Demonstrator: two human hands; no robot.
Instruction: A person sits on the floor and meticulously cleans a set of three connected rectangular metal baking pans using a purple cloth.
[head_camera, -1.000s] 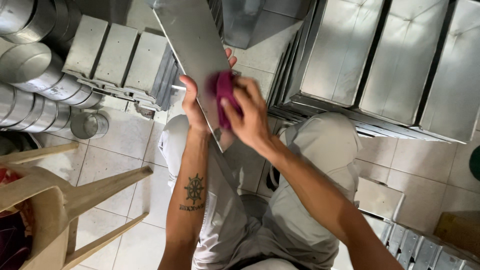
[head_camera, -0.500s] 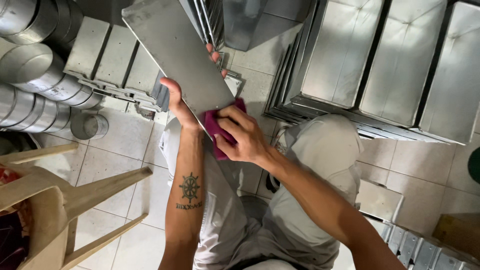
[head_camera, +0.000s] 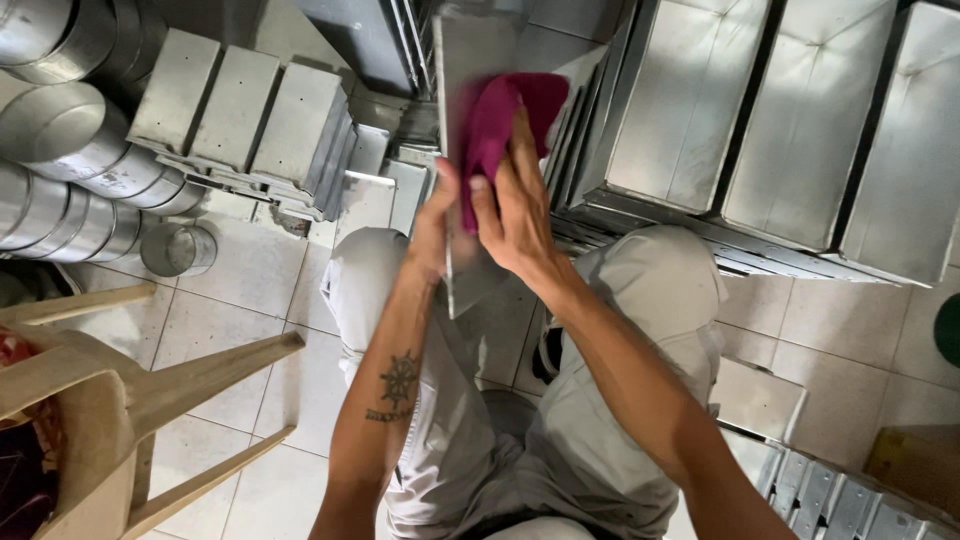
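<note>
Magenta cloth blurred over half-hidden metal sheet.

A pale tiled floor carries rows of round metal tins at the left, stacked rectangular loaf pans beside them, one small tin standing alone, large pans at the right, and an overturned plastic chair.
</note>
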